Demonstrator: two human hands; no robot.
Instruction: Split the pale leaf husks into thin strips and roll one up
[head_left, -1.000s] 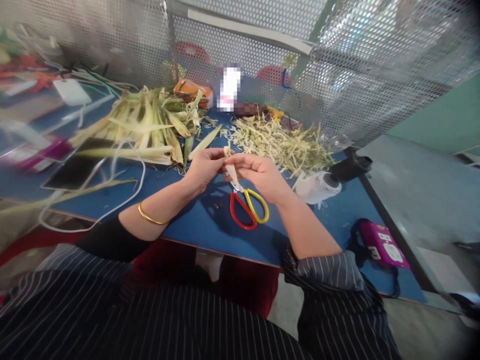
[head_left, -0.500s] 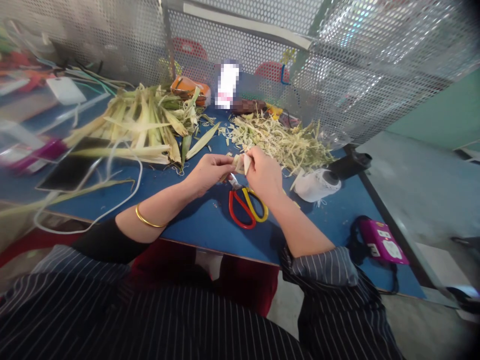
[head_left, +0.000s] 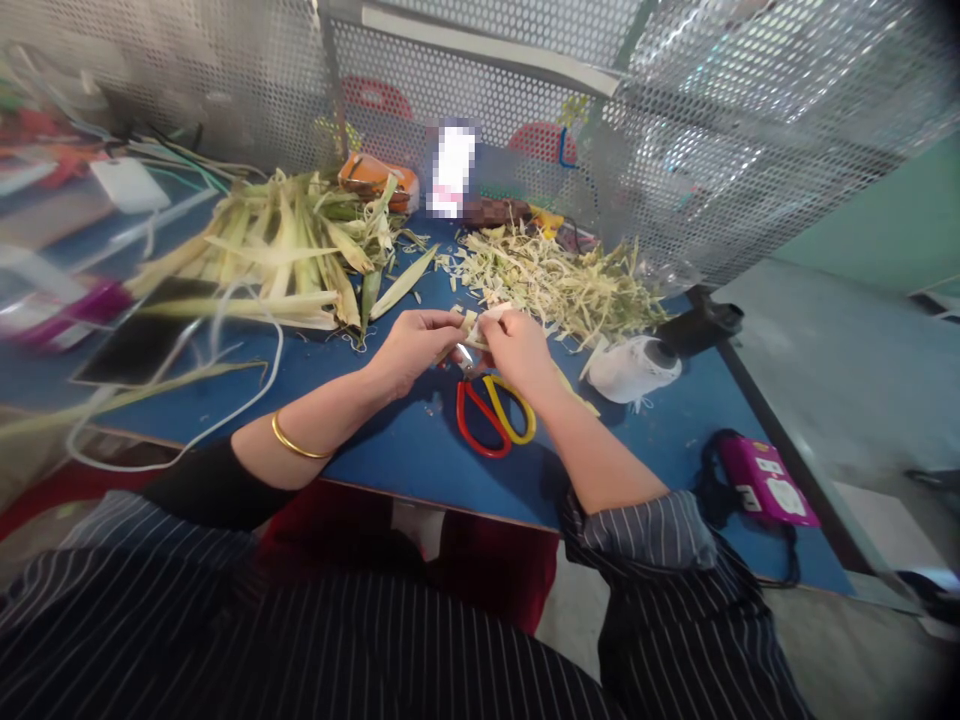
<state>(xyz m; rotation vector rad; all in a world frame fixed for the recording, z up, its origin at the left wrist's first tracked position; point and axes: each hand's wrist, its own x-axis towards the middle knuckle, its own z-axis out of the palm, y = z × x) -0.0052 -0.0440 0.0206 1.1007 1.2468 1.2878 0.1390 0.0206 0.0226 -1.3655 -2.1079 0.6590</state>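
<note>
Between my two hands is a small pale piece of husk (head_left: 471, 324), partly covered by the fingers. My left hand (head_left: 417, 350) pinches its left side, with a gold bangle (head_left: 296, 440) on the wrist. My right hand (head_left: 519, 350) closes its thumb and fingers on the right side. Scissors (head_left: 484, 425) with one red and one yellow handle lie on the table just below the hands, their blades partly hidden. Beyond the right hand spreads a heap of shredded husk strips (head_left: 559, 280). Whole pale-green husks (head_left: 277, 240) are piled at the left.
On the blue table (head_left: 420, 450), a white thread spool (head_left: 634, 370) lies right of my hand beside a black cylinder (head_left: 701, 325). Further right is a purple box (head_left: 769, 480) with a black cord. A white cable (head_left: 281, 350) loops at left. Perforated metal mesh (head_left: 465, 75) stands behind.
My right hand has dropped slightly and turned, its fingers now lower over the husk piece. My left hand stays nearly in place. The scissors have not moved.
</note>
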